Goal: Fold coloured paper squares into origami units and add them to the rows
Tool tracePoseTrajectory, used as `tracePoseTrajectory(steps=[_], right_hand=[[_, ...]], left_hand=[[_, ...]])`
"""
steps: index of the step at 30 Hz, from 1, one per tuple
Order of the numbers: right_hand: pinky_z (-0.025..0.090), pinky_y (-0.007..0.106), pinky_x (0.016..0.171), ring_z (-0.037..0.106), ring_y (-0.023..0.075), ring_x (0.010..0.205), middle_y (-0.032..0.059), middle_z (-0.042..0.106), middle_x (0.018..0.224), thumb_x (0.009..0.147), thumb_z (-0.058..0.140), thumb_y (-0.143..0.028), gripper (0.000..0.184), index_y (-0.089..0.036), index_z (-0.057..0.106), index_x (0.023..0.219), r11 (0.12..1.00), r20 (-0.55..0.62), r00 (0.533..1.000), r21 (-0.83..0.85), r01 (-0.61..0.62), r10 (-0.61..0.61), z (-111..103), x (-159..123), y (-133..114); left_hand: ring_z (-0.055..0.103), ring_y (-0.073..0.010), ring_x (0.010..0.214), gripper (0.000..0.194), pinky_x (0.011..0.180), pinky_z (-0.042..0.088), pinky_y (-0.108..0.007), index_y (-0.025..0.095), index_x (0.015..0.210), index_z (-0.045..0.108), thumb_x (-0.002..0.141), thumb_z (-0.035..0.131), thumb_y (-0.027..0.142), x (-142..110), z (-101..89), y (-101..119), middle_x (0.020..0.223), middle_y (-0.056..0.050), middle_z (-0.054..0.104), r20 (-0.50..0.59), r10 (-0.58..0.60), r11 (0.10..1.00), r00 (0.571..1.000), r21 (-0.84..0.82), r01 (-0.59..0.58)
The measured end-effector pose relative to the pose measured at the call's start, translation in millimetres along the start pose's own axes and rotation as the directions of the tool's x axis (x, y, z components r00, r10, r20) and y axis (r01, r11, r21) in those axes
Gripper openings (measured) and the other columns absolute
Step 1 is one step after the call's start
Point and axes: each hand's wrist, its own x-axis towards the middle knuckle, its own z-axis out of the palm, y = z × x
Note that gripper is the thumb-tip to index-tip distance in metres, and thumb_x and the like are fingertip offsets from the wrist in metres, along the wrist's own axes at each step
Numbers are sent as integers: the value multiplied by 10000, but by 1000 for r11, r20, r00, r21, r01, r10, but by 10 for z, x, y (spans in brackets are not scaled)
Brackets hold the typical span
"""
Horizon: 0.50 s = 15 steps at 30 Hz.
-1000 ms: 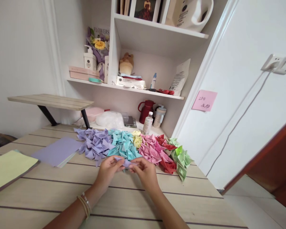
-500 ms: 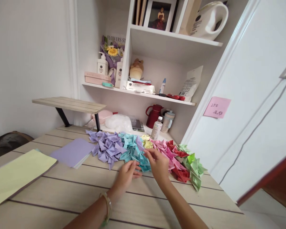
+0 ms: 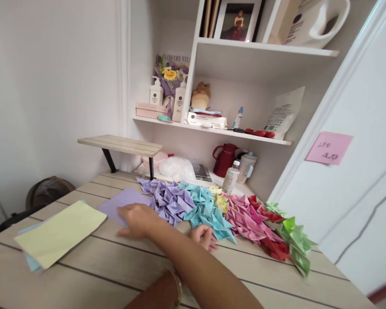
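My right hand (image 3: 137, 221) crosses over, fingers spread flat on the purple paper stack (image 3: 120, 204) on the table (image 3: 116, 262) beside the yellow sheets (image 3: 61, 231). Best to press lightly and slide off only the top sheet. My left hand (image 3: 206, 237) rests by the turquoise folded pieces (image 3: 206, 210), fingers loosely curled, and I cannot tell whether they hold anything.

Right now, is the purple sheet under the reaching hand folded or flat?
Flat: the purple sheet lies spread on the table, unfolded, under the right hand.

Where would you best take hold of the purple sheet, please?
Probably at its near edge, by the right hand, coming from the front: the purple sheet lies flat, and folded purple pieces crowd its far right side.
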Motion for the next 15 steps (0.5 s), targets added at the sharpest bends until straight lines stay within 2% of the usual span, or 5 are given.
tracePoseTrajectory(steps=[2, 4, 8, 11, 15], right_hand=[[479, 310, 768, 557, 216, 984, 104, 589, 1132, 776, 555, -416, 534, -122, 419, 1201, 997, -54, 996, 8, 78, -78, 139, 199, -168], [468, 309, 782, 553, 191, 998, 102, 578, 1153, 832, 507, -275, 409, -138, 399, 1201, 979, -70, 978, -66, 191, -196, 252, 350, -312], [470, 319, 692, 618, 194, 799, 70, 666, 863, 859, 432, -120, 145, -129, 533, 962, 855, 83, 880, -209, 475, -468, 403, 514, -468], [464, 309, 652, 622, 203, 766, 61, 664, 796, 846, 434, -102, 123, -126, 555, 838, 860, 69, 895, -255, 442, -440, 441, 515, -464], [450, 296, 771, 569, 179, 961, 63, 625, 1048, 864, 420, -141, 196, -148, 510, 1038, 891, 16, 908, -188, 414, -418, 413, 527, -457]], left_hand=[[604, -147, 471, 328, 454, 432, -230, 174, 714, 566, 681, 571, 500, -4, 4, -2, 587, -11, 601, 3, 5, 1000, 1000, 3, -5], [610, -139, 481, 294, 453, 433, -216, 170, 727, 580, 703, 561, 463, -23, -9, 4, 599, -13, 617, 26, 30, 1000, 999, -2, -30], [620, -136, 503, 264, 462, 441, -210, 159, 761, 593, 734, 543, 417, -67, -41, 21, 620, -20, 631, 36, 72, 997, 997, -19, -71], [618, -135, 500, 249, 463, 442, -210, 152, 764, 592, 740, 542, 395, -77, -37, 32, 609, -18, 620, 33, 74, 997, 997, -21, -73], [610, -128, 494, 207, 469, 447, -212, 153, 759, 591, 742, 542, 353, -89, -12, 52, 604, -8, 609, 46, 74, 997, 996, 7, -74]])
